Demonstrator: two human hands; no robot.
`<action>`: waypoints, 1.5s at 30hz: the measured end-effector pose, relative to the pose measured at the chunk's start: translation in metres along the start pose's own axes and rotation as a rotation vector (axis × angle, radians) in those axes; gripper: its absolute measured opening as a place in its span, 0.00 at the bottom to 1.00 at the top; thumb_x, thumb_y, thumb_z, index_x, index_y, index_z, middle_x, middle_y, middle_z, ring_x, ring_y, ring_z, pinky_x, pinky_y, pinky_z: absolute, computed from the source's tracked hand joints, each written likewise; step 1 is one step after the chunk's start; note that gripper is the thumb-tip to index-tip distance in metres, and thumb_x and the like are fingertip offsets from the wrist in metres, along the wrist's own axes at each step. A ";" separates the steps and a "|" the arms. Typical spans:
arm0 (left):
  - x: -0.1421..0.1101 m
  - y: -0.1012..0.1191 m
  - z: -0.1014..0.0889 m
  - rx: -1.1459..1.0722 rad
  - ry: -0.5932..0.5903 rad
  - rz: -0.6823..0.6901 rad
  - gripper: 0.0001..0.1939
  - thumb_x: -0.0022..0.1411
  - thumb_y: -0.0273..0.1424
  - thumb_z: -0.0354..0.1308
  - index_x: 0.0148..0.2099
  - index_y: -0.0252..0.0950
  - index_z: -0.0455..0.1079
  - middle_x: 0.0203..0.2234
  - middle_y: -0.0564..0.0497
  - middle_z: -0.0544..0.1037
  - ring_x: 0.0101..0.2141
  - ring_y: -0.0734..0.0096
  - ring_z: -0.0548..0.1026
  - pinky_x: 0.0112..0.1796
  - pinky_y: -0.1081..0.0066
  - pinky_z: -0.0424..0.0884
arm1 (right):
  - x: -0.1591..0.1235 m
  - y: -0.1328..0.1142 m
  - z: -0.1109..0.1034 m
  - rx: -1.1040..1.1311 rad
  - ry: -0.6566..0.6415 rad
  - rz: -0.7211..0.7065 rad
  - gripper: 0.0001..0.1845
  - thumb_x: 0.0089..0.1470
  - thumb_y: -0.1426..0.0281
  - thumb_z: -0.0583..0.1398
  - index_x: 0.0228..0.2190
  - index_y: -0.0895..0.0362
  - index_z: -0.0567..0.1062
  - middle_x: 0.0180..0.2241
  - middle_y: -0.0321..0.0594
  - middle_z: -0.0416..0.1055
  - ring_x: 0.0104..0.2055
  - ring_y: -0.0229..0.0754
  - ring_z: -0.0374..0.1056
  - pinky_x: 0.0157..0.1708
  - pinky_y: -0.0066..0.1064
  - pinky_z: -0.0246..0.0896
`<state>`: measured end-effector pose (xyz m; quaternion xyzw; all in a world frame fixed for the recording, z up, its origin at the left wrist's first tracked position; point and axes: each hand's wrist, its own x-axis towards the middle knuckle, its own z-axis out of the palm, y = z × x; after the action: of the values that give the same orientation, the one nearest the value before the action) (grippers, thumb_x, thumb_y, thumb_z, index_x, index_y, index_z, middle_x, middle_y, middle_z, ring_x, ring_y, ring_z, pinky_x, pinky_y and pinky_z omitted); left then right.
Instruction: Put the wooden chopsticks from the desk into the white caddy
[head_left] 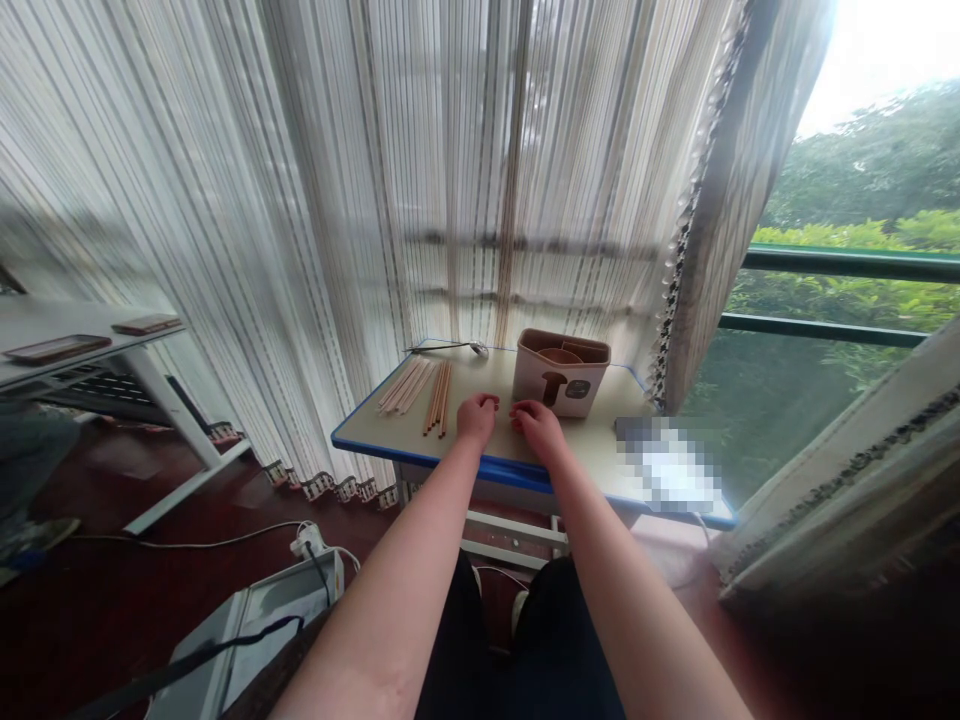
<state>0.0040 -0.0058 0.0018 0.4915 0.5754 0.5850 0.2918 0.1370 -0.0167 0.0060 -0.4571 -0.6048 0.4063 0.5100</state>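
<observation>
My left hand [478, 416] rests near the front edge of the small table [480, 370], its fingers curled with nothing visible in them. To its left lie brown chopstick-like sticks [438, 400], and further left a spread of pale sticks [406, 388]. My right hand [537, 420] is also loosely curled on the tabletop, just in front of a cream box [590, 390] with a brown rim. Brown dividers or a rounded brown piece [560, 356] show inside that box. At the back lies a long dark-handled utensil [448, 347] with a shiny round end.
A pixelated bright object [671, 465] lies at the table's right end. Striped curtains [450, 150] hang behind the table. On the left stands a white desk [67, 335]. A power strip [309, 541] with cables sits on a grey box [247, 610] near the floor.
</observation>
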 end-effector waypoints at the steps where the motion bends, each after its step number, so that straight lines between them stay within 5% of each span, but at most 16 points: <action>1: 0.000 0.000 0.000 0.004 -0.006 0.005 0.12 0.53 0.27 0.49 0.33 0.35 0.75 0.27 0.47 0.78 0.32 0.68 0.76 0.36 0.70 0.69 | 0.000 0.000 0.000 0.002 0.001 -0.001 0.11 0.44 0.68 0.55 0.32 0.56 0.71 0.29 0.39 0.72 0.26 0.37 0.66 0.29 0.30 0.65; 16: 0.001 -0.005 0.002 -0.005 -0.064 0.045 0.12 0.53 0.28 0.48 0.32 0.35 0.73 0.29 0.48 0.78 0.31 0.70 0.76 0.35 0.71 0.68 | -0.001 -0.001 0.000 -0.013 0.006 -0.007 0.10 0.45 0.69 0.54 0.32 0.56 0.71 0.29 0.39 0.73 0.27 0.37 0.67 0.29 0.29 0.65; 28: 0.000 0.004 0.001 -0.169 0.015 -0.042 0.11 0.52 0.27 0.49 0.33 0.32 0.73 0.30 0.45 0.78 0.32 0.69 0.76 0.34 0.70 0.70 | -0.001 -0.001 0.001 -0.061 -0.019 -0.011 0.12 0.47 0.68 0.52 0.35 0.56 0.71 0.32 0.40 0.74 0.28 0.38 0.68 0.31 0.30 0.65; 37: 0.051 0.025 -0.053 -0.328 0.119 -0.044 0.13 0.51 0.26 0.47 0.35 0.31 0.71 0.35 0.43 0.77 0.35 0.70 0.76 0.35 0.69 0.72 | -0.002 -0.013 0.011 -0.182 -0.058 -0.058 0.14 0.50 0.68 0.52 0.38 0.57 0.71 0.37 0.43 0.73 0.36 0.41 0.69 0.38 0.33 0.63; 41: 0.074 0.023 -0.065 -0.316 0.123 -0.013 0.12 0.52 0.27 0.48 0.35 0.32 0.71 0.36 0.45 0.77 0.35 0.71 0.76 0.36 0.69 0.72 | 0.008 -0.031 0.038 -0.231 -0.134 -0.098 0.12 0.46 0.73 0.56 0.35 0.56 0.73 0.37 0.42 0.74 0.38 0.41 0.69 0.43 0.34 0.60; 45: 0.102 0.019 -0.070 -0.268 0.138 0.025 0.11 0.53 0.29 0.49 0.35 0.33 0.71 0.35 0.46 0.78 0.36 0.71 0.76 0.36 0.71 0.71 | 0.044 -0.036 0.072 -0.233 -0.158 -0.068 0.14 0.46 0.75 0.54 0.36 0.58 0.72 0.36 0.43 0.74 0.35 0.40 0.70 0.37 0.32 0.63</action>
<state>-0.0910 0.0563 0.0550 0.4141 0.5046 0.6925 0.3072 0.0583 0.0151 0.0400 -0.4590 -0.7014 0.3505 0.4179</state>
